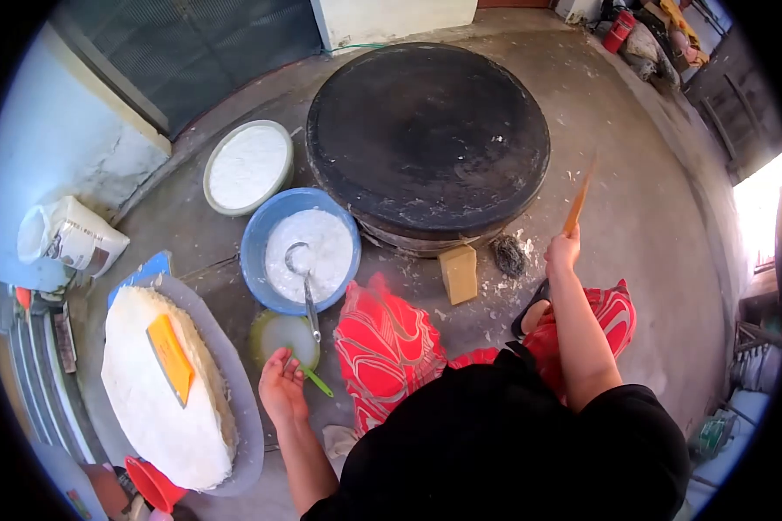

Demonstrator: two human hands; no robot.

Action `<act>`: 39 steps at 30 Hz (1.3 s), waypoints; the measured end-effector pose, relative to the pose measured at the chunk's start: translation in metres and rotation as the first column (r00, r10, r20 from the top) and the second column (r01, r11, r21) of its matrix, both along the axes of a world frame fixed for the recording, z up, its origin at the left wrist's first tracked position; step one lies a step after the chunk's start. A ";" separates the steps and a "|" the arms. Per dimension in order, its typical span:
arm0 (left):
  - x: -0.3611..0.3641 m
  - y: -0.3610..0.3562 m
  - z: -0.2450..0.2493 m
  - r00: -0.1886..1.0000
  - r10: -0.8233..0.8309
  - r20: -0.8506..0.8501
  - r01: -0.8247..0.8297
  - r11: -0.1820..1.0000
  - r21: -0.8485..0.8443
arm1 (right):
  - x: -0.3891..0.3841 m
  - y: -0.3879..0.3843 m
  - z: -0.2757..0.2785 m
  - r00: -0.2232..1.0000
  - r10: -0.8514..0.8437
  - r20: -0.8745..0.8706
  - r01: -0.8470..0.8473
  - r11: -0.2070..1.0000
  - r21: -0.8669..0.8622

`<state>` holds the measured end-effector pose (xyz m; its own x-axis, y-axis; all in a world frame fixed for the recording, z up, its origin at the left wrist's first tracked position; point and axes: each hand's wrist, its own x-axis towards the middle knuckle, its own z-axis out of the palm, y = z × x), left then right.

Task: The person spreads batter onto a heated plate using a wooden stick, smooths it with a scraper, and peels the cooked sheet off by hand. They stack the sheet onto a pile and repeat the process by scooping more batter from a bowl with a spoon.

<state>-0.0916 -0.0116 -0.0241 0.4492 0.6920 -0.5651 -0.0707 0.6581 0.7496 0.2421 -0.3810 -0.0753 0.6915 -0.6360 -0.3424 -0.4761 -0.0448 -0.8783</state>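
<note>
My right hand (563, 250) is closed round a thin, flat wooden spreader (582, 198), its tip pointing up and away beside the griddle. My left hand (282, 382) is beside a green bowl (261, 339) of pale liquid, fingers loosely curled and apart with nothing visible in them. A bright green handle (318, 382) sticks out just right of those fingers. Beyond the bowl stands a blue basin (254, 278) of white batter (321, 239), with a metal ladle (309, 300) resting in it. The large round black griddle (426, 130) lies ahead of me.
A pale basin (252, 165) of white material stands behind the blue one. To the left, a yellow scraper (172, 358) lies on a thick stack of white sheets (139, 408). A tan brick (459, 274) and a dark scouring pad (509, 257) sit before the griddle among scraps.
</note>
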 end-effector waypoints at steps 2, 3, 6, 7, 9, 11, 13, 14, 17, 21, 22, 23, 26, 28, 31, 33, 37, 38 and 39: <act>0.006 0.000 -0.007 1.000 -0.007 -0.008 0.007 1.000 0.005 | -0.010 -0.010 -0.005 0.923 0.381 0.060 -0.321 0.846 -0.427; 0.009 -0.001 -0.011 0.999 -0.007 -0.041 0.007 1.000 0.002 | -0.021 -0.006 0.000 0.805 0.587 0.088 -0.426 0.675 -0.603; 0.014 -0.003 -0.017 0.997 -0.024 -0.068 0.024 1.000 -0.010 | -0.034 -0.002 -0.010 0.679 0.732 0.053 -0.517 0.529 -0.672; 0.015 -0.004 -0.019 0.998 -0.027 -0.065 0.026 1.000 -0.015 | -0.034 -0.001 -0.008 0.797 0.600 -0.065 -0.493 0.585 -0.644; 0.013 -0.006 -0.023 0.998 -0.037 -0.056 0.036 0.999 -0.026 | -0.041 0.001 -0.009 0.716 0.693 -0.090 -0.558 0.490 -0.670; 0.010 -0.005 -0.025 0.997 -0.051 -0.055 0.049 0.998 -0.032 | -0.044 0.002 -0.013 0.612 0.790 -0.033 -0.559 0.402 -0.725; 0.008 -0.005 -0.027 0.997 -0.049 -0.053 0.048 0.998 -0.027 | -0.039 0.003 -0.011 0.699 0.713 -0.055 -0.553 0.490 -0.674; 0.007 -0.005 -0.028 0.997 -0.051 -0.053 0.050 0.998 -0.028 | -0.037 0.003 -0.009 0.775 0.627 -0.080 -0.529 0.575 -0.624; 0.009 -0.005 -0.031 0.995 -0.019 -0.103 0.016 1.000 -0.022 | -0.054 0.015 0.004 0.211 0.961 -0.178 -0.760 0.046 -0.649; 0.010 -0.004 -0.036 0.992 0.013 -0.129 -0.005 0.998 0.060 | -0.037 0.030 -0.004 0.832 0.541 -0.121 -0.518 0.682 -0.516; 0.009 -0.004 -0.041 0.989 0.010 -0.150 0.006 0.994 0.105 | -0.042 0.035 -0.004 0.821 0.557 -0.126 -0.534 0.671 -0.515; 0.008 -0.002 -0.050 0.983 0.010 -0.183 0.012 0.993 0.120 | -0.050 0.039 -0.005 0.610 0.781 -0.131 -0.695 0.448 -0.562; 0.006 0.003 -0.086 0.942 -0.015 -0.336 0.107 0.961 0.256 | -0.061 0.073 0.016 -0.091 0.995 0.046 -0.770 -0.041 -0.637; 0.004 0.009 -0.115 0.865 -0.031 -0.502 0.212 0.928 0.307 | -0.065 0.099 0.050 -0.106 0.967 -0.231 -0.923 -0.182 -0.339; -0.017 0.018 -0.175 0.548 0.181 -0.817 0.693 0.448 0.565 | -0.044 0.127 0.058 -0.008 0.997 -0.075 -0.943 -0.032 -0.332; -0.008 0.006 -0.165 0.094 0.107 -0.990 0.800 0.583 0.139 | -0.043 0.156 0.083 -0.160 0.979 -0.125 -0.885 -0.198 -0.422; -0.019 0.000 -0.214 -0.028 -0.040 -0.999 0.739 0.672 -0.048 | -0.051 0.222 0.115 -0.425 0.823 -0.377 -0.667 -0.566 -0.485; -0.024 -0.001 -0.230 0.007 -0.113 -0.994 0.713 0.697 -0.074 | -0.056 0.240 0.119 -0.487 0.764 -0.423 -0.557 -0.645 -0.524; -0.027 -0.002 -0.238 0.005 -0.118 -0.993 0.693 0.716 -0.081 | -0.062 0.260 0.124 -0.519 0.672 -0.528 -0.482 -0.740 -0.468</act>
